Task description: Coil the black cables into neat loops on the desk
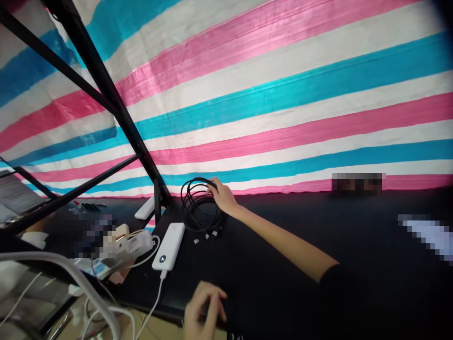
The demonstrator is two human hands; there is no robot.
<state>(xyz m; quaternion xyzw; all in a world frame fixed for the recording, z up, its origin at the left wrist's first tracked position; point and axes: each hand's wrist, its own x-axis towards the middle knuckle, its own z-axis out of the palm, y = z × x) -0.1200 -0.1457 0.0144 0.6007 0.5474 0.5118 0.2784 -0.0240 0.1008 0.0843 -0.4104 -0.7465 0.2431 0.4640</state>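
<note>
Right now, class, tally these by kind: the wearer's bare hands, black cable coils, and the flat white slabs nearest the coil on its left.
Bare hands: 2 (left hand, right hand)
Black cable coil: 1
Flat white slabs: 2 (corded slab, farther slab)
Total: 5

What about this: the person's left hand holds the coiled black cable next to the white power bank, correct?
Not quite: the right hand, not the left hand, holds the coiled black cable next to the white power bank, as the head view shows.
</note>
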